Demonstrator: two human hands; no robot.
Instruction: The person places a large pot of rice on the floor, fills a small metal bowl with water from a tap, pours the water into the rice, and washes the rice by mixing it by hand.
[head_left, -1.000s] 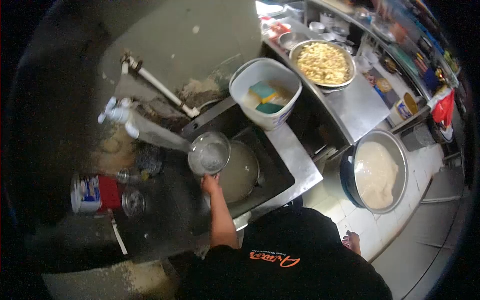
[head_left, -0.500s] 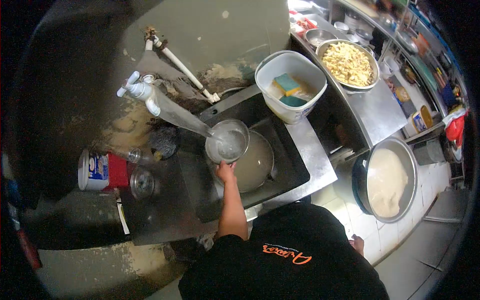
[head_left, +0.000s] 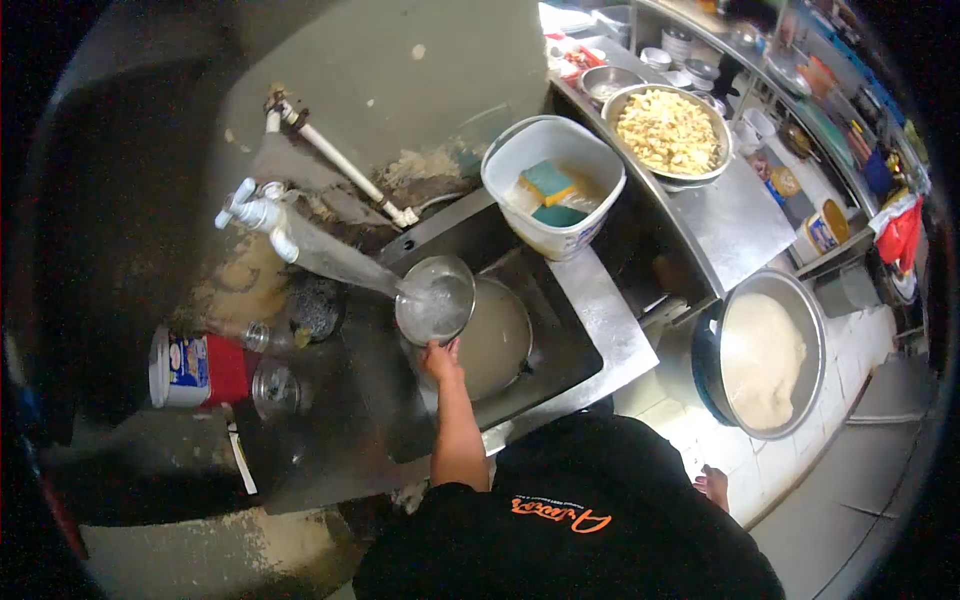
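My left hand (head_left: 441, 362) grips the near rim of a round metal bowl (head_left: 425, 318). Water from the white tap (head_left: 262, 215) pours into this bowl. Below and partly behind it, a larger round pot (head_left: 500, 345) of cloudy water sits in the dark sink (head_left: 560, 345). At my right side hangs my right hand (head_left: 713, 486), partly seen, with its fingers apart and nothing visible in them. The nearest thing to it is a big metal pot (head_left: 815, 375) holding a pale, off-white mass.
A white bucket (head_left: 500, 165) with sponges in murky water stands on the sink's far right corner. On the steel counter (head_left: 745, 225) rests a bowl of chopped pale food (head_left: 668, 130). A red-and-white tub (head_left: 200, 370) and a clear jar (head_left: 275, 388) lie at left.
My view has shifted, so most things appear further left. The metal bowl stays under the stream in my left hand. More of my right hand's fingers show.
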